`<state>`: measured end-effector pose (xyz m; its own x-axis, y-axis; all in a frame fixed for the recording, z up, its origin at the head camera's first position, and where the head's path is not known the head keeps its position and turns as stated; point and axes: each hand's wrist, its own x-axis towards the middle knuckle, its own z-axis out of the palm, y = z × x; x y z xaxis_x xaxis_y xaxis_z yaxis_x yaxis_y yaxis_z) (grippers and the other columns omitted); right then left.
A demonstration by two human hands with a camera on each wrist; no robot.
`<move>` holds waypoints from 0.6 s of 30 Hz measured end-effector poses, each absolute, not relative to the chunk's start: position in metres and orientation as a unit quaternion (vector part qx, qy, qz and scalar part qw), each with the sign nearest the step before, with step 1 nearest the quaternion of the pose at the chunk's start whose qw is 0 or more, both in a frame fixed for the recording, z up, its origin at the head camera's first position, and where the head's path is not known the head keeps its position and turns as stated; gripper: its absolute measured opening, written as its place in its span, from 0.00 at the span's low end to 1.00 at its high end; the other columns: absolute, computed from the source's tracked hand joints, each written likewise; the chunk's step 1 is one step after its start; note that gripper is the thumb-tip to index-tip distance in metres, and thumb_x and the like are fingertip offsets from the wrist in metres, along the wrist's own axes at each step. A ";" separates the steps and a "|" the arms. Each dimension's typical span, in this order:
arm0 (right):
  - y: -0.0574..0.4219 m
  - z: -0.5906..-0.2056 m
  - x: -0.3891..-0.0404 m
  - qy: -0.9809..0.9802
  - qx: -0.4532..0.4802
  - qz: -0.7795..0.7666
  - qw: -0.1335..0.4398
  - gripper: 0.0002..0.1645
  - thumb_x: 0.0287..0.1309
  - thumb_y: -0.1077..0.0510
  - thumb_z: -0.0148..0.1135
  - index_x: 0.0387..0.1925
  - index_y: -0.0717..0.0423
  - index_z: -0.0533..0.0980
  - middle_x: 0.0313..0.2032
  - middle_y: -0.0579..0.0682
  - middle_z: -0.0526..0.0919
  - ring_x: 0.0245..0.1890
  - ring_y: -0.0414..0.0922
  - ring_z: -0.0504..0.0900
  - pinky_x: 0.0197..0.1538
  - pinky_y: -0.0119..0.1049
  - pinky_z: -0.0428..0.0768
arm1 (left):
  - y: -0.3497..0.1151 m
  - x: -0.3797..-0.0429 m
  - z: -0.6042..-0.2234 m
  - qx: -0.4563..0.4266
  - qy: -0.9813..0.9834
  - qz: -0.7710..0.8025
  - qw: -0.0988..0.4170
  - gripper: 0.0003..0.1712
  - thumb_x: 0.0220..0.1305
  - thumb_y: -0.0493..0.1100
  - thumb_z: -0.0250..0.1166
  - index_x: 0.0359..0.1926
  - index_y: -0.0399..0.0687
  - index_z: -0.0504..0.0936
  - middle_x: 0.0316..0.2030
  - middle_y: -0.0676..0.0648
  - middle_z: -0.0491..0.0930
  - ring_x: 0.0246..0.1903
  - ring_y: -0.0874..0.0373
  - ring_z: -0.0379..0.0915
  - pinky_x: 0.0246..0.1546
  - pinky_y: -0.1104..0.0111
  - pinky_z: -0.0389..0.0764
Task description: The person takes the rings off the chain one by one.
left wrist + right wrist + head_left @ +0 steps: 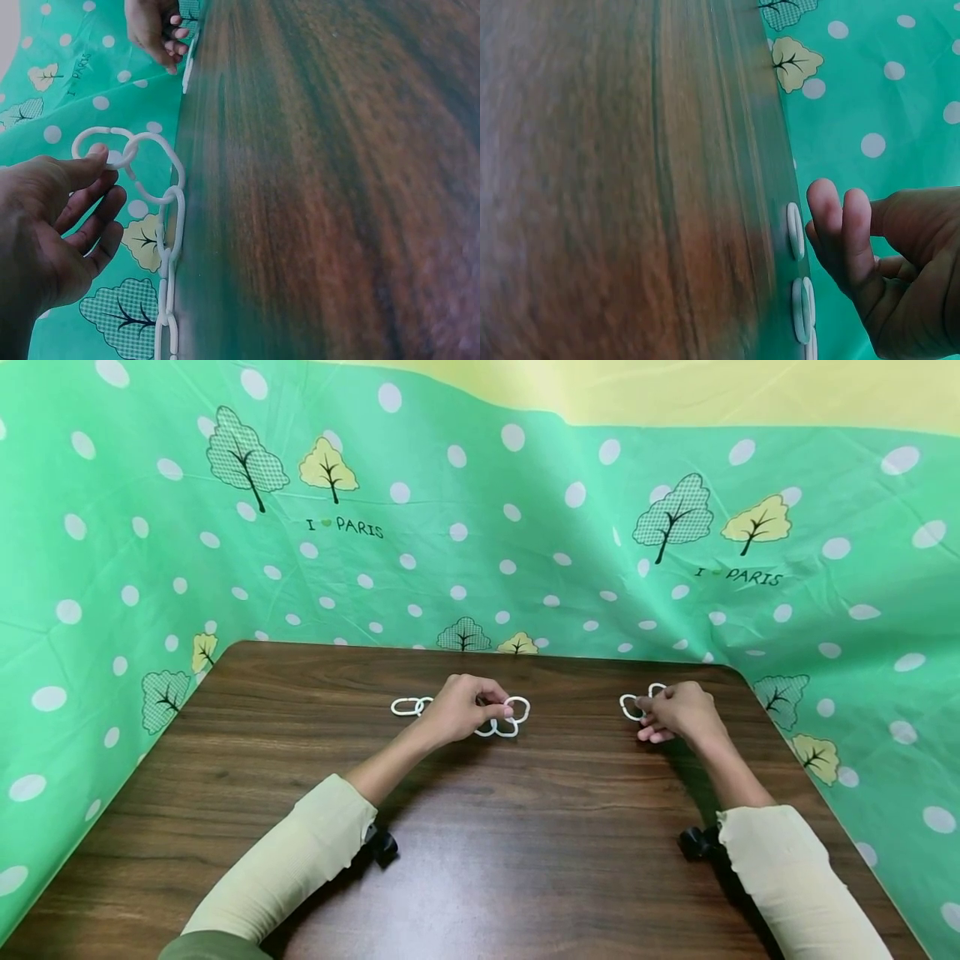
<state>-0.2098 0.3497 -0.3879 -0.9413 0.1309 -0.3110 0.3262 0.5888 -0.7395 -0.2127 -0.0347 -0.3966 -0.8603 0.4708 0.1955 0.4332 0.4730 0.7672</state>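
My left hand (459, 708) pinches the end link (94, 130) of a white plastic chain between thumb and index finger, with the other fingers loosely bent. That link is raised, while the rest of the chain (180, 217) trails down and lies along the tabletop, partly hidden behind the hand in the head view. Over at the right, my right hand (682, 708) hovers low over loose white oval links (796, 231), its fingers reaching down and nothing showing in its grasp. One link (622, 703) overlaps its fingertips in the head view.
A dark brown wooden table (480, 810) carries everything. Green polka-dot cloth (457, 568) with printed trees hangs close behind its back edge and along both sides. Black wrist-camera mounts (384, 847) sit below both light sleeves.
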 end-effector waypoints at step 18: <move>0.317 -0.380 -0.210 0.897 0.057 -0.414 0.141 0.25 0.84 0.51 0.64 0.56 0.75 0.79 0.36 0.57 0.92 0.27 0.41 0.92 0.34 0.41 0.93 | -0.036 -0.213 -0.395 0.268 0.857 0.440 0.017 0.04 0.72 0.41 0.79 0.43 0.46 0.95 0.36 0.50 0.95 0.34 0.65 0.83 0.40 0.71 0.82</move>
<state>-0.2101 0.3166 -0.3798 -0.9535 -0.0146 -0.3011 0.2198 0.6500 -0.7275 -0.2128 -0.0358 -0.3952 -0.8554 0.4752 0.2063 0.4444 0.4686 0.7635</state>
